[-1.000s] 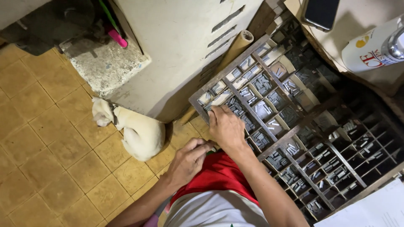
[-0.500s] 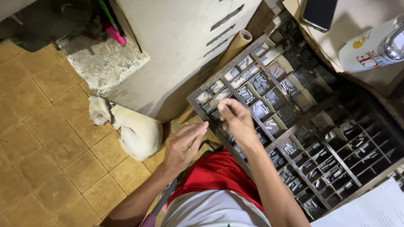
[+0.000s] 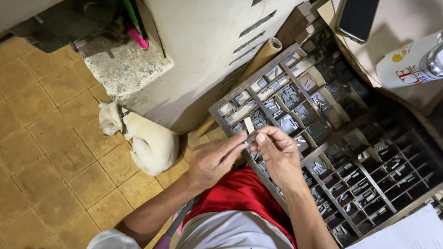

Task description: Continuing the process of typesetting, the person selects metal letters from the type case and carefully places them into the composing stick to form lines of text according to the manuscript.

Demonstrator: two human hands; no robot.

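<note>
Tan tiled floor (image 3: 50, 175) lies below me, a white cat (image 3: 147, 143) curled beside the pale cabinet (image 3: 203, 55). My left hand (image 3: 213, 159) has risen from my lap to meet my right hand (image 3: 277, 154), fingertips of both pinched on a small metal sort (image 3: 251, 136) (barely visible) above the type case (image 3: 332, 138), whose near edge crowds my red shorts (image 3: 242, 193).

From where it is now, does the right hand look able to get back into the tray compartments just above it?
Probably yes: the right hand hovers over the type tray edge, pinching a small metal piece with the left hand. Nothing covers those open compartments.
</note>
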